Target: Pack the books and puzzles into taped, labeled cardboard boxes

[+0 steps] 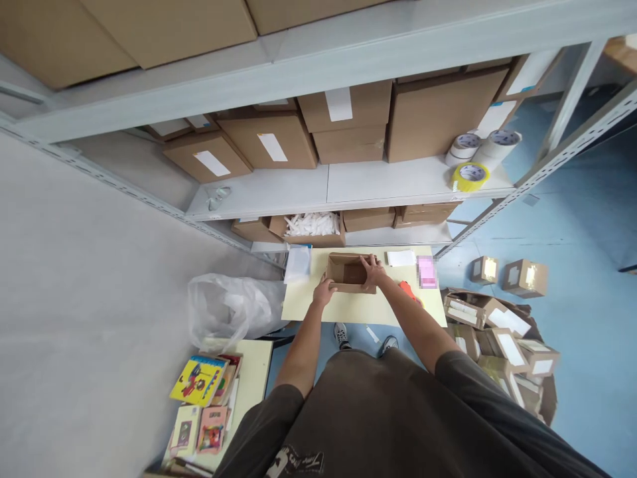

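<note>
An open-topped cardboard box point(352, 288) rests on the pale yellow table point(303, 309) in front of me. Its inside shows brown, and I see nothing lying in it. My left hand point(324, 290) grips the box at its near left corner, fingers closed on the wall. Over the right end, my right hand point(373, 271) holds the box wall, with some fingers reaching inside the rim. To the right of that hand lie an orange-red tape dispenser-like item point(407, 289), a white stack of paper point(401, 257) and a pink sheet point(426, 271).
White bags point(297, 263) lie at the table's left. Behind stands a shelf point(279, 189) with cartons, tape rolls point(470, 176) and a box of white pieces point(312, 224). A plastic bag point(233, 309) and books point(199, 380) are left; a large carton of parcels point(512, 348) is right.
</note>
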`<state>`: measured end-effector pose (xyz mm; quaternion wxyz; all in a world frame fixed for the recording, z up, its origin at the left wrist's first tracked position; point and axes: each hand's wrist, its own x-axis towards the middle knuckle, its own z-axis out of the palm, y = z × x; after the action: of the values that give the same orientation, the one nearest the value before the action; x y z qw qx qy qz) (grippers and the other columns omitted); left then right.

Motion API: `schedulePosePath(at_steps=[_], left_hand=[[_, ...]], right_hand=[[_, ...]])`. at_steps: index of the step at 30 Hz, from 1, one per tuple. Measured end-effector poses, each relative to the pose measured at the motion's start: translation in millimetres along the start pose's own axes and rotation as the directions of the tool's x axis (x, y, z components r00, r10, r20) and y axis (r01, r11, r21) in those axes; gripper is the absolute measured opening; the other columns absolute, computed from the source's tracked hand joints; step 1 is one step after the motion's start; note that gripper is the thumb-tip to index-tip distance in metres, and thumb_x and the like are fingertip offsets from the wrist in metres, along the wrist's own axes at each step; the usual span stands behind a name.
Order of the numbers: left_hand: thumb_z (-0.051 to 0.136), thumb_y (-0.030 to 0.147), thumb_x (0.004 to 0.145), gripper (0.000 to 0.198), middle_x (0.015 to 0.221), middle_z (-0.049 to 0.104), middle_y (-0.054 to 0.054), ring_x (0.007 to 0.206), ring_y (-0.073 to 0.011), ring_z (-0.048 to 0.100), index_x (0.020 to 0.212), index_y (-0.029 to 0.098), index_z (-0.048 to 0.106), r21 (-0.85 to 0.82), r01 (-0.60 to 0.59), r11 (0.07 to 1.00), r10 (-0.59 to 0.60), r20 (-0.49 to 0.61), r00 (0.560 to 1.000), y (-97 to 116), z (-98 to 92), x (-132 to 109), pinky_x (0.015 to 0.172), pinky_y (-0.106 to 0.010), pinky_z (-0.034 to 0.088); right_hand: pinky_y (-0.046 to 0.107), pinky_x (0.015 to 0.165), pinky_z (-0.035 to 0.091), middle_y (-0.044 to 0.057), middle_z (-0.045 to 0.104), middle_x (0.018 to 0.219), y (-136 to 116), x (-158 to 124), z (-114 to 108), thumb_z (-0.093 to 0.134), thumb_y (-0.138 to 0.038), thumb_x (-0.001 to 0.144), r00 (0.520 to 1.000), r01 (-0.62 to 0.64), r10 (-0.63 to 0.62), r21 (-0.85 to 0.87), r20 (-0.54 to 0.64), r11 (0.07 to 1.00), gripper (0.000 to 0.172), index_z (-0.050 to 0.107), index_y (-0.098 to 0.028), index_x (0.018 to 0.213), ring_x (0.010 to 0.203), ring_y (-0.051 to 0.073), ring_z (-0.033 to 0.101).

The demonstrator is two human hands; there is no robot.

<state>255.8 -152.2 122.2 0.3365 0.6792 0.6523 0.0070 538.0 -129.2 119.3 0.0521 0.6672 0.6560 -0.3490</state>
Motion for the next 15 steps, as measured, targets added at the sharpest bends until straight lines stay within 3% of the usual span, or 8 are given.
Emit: schedulePosePath(at_steps=[5, 9, 12, 15], left_hand=[[0.071, 0.037, 0.098, 0.04, 0.169, 0.049, -0.013, 0.149, -0.0326, 0.055, 0.136, 0.024, 0.071, -0.059, -0.015, 0.998, 0.015, 0.003, 1.0, -2, 1.3, 3, 0.122, -0.043, 0.044], [0.076, 0.035, 0.094, 0.073, 0.178, 0.032, -0.018, 0.159, -0.0368, 0.042, 0.162, 0.022, 0.052, -0.154, -0.079, 0.985, 0.082, 0.017, 0.996, -6, 5.0, 1, 0.126, -0.048, 0.039], [0.086, 0.039, 0.084, 0.101, 0.177, 0.033, -0.02, 0.161, -0.0396, 0.037, 0.171, 0.022, 0.037, -0.272, -0.17, 0.947, 0.175, -0.006, 0.985, -16, 1.1, 0, 0.129, -0.05, 0.036], [0.085, 0.049, 0.086, 0.092, 0.172, 0.043, -0.019, 0.16, -0.0377, 0.04, 0.165, 0.021, 0.048, -0.377, -0.223, 0.899, 0.198, -0.105, 0.975, -33, -13.1, 4, 0.131, -0.048, 0.034]], right_hand=[[0.066, 0.125, 0.031, 0.019, -0.004, 0.184, 7, -1, 5, 0.106, -0.044, 0.048, 0.997, 0.053, -0.049, 0.055, -0.064, 0.997, 0.151, 0.024, -0.034, 0.175, 0.162, 0.056, 0.018], [0.074, 0.127, 0.017, 0.019, 0.014, 0.182, 10, -18, 5, 0.099, -0.057, 0.062, 0.973, 0.083, -0.023, 0.252, -0.23, 0.964, 0.125, 0.041, -0.03, 0.169, 0.164, 0.056, 0.012], [0.067, 0.132, 0.018, 0.018, 0.036, 0.176, -4, -35, 4, 0.085, -0.055, 0.081, 0.895, 0.13, 0.074, 0.416, -0.44, 0.9, 0.096, 0.049, -0.024, 0.164, 0.167, 0.047, 0.017], [0.057, 0.132, 0.031, 0.014, 0.051, 0.167, -39, -41, 9, 0.069, -0.051, 0.092, 0.81, 0.266, 0.134, 0.561, -0.571, 0.784, 0.077, 0.052, -0.025, 0.162, 0.162, 0.036, 0.035]])
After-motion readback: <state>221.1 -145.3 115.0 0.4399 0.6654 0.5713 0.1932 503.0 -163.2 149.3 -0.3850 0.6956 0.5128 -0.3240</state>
